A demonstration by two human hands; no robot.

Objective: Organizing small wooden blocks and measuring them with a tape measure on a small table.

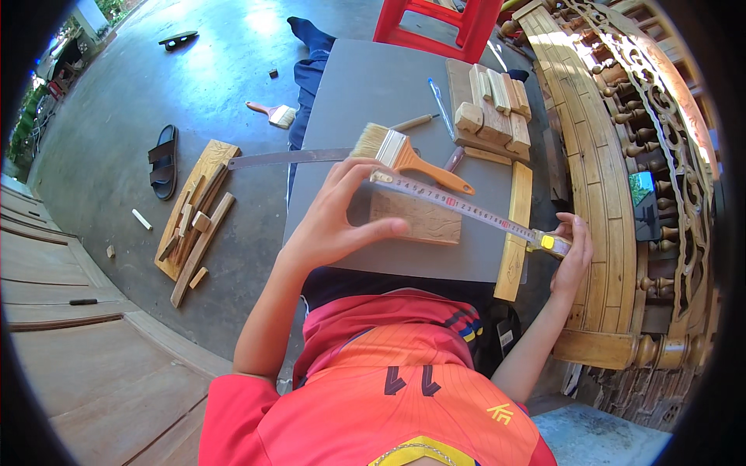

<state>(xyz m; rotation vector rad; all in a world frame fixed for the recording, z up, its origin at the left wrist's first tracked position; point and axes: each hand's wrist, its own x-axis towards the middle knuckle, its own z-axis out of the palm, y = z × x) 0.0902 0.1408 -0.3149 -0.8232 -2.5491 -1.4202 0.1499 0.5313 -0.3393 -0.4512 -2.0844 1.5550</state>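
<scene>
My right hand (573,247) is closed around the yellow-and-grey case of a tape measure (548,242), at the right of the grey board (334,93). Its blade runs out to the left over a flat wooden block (416,219). My left hand (342,210) has its thumb stretched apart from the fingers, and the fingertips are at the blade's free end; a grip on it does not show. Just beyond them lies a wide paintbrush (404,151) with an orange handle. A pale wooden strip (515,233) passes under the blade near the case.
Stacked wooden pieces (489,109), a blue pen (440,109) and a long metal blade (291,158) lie on the board. Left on the floor are wood offcuts (194,225), a sandal (163,163) and another brush (273,113). A red stool (435,19) stands beyond; a wooden bench (590,171) borders the right.
</scene>
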